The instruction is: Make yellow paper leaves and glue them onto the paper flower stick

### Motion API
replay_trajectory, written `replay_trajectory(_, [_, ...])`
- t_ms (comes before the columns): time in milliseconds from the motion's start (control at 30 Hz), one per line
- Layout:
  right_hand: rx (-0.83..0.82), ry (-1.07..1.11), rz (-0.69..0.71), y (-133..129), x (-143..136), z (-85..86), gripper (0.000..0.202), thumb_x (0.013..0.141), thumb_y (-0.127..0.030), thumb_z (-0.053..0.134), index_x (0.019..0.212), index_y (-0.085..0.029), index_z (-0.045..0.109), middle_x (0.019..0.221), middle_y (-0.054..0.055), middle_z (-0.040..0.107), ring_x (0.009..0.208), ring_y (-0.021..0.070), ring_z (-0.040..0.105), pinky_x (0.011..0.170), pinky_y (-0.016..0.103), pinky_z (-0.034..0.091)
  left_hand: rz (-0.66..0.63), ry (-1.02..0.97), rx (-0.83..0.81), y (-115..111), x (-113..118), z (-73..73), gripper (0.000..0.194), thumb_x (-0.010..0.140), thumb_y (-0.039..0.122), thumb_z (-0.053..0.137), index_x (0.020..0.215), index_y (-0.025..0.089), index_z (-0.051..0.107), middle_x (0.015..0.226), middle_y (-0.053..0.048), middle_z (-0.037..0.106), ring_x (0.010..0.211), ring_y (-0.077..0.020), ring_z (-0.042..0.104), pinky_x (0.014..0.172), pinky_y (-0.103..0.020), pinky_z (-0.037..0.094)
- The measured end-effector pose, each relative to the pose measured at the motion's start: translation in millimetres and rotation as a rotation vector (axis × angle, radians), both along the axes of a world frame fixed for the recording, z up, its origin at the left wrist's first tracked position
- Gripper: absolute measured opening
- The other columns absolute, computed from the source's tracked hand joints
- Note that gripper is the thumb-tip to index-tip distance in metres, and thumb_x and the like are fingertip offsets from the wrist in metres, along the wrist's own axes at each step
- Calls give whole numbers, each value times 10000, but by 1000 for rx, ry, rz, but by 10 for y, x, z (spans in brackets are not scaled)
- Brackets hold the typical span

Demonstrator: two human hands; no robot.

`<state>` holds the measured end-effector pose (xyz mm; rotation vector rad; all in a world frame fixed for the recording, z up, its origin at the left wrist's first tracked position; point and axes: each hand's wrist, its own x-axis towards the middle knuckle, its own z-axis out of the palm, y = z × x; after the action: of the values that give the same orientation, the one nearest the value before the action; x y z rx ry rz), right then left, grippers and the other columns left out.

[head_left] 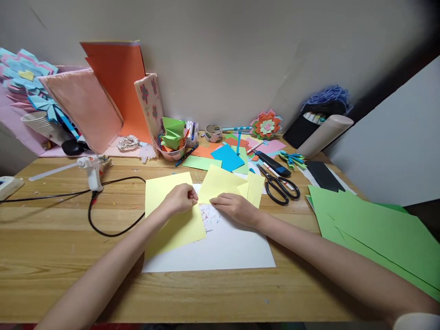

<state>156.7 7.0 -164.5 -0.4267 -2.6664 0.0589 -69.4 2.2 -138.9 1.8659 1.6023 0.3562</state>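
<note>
A folded piece of yellow paper lies over a white sheet in front of me. My left hand is closed, thumb and fingertips pinching the folded paper's lower left corner. Along its lower edge, my right hand rests with fingers stretched out flat, pressing on the paper; its thumb is hidden. A larger yellow sheet lies under my left hand, partly covering the white sheet. Another yellow piece shows beyond my right hand. Colored marks dot the white sheet between my hands.
Black-handled scissors lie to the right, near green sheets and a dark phone-like slab. A glue gun stands at left, its black cord looping on the table. Behind are paper scraps, a scrap-filled cup and tape.
</note>
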Motion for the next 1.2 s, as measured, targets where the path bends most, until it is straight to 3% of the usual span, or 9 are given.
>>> replay_trajectory(367, [-38,20,-80,-76,503,7,220,885,-115,405,972,-128,607,1029,89,648,906,175,584,722,324,527,1,-19,-18,-9,-2,46,94,619,217,553,685,172,603,691,-26,628,628,-143,564,560,-237,413])
replay_trajectory(600, [39,52,-100,-85,684,-25,203,872,-113,429,976,-113,604,996,108,655,919,177,596,749,309,517,-34,-76,-90,49,-41,52,125,591,238,560,679,161,603,670,-23,616,615,-134,546,556,-227,401])
replay_trajectory(700, [85,-98,-59,-48,615,59,252,885,-108,388,1054,-133,573,1030,112,639,871,172,595,716,321,502,-55,-89,-113,57,-55,78,158,576,224,551,699,154,621,680,-28,626,618,-136,551,559,-226,402])
replay_trajectory(833, [87,-269,10,5,324,173,340,894,-102,344,1203,-164,472,1127,104,585,898,167,560,741,316,476,-86,-109,-135,70,-78,100,219,565,212,535,740,150,651,677,-21,618,610,-131,547,541,-219,389])
replay_trajectory(1033, [35,-297,98,68,-162,222,349,900,-159,346,1238,-155,435,1048,94,589,910,185,510,735,322,452,-116,-133,-164,116,-106,74,245,551,198,529,751,151,663,634,5,584,573,-115,520,512,-207,368])
replay_trajectory(1200, [-37,-249,111,96,-287,231,331,903,-167,339,1211,-175,460,1014,72,592,853,172,495,728,314,436,-96,-134,-182,121,-94,80,257,530,188,532,746,147,663,623,6,586,571,-120,520,505,-208,371])
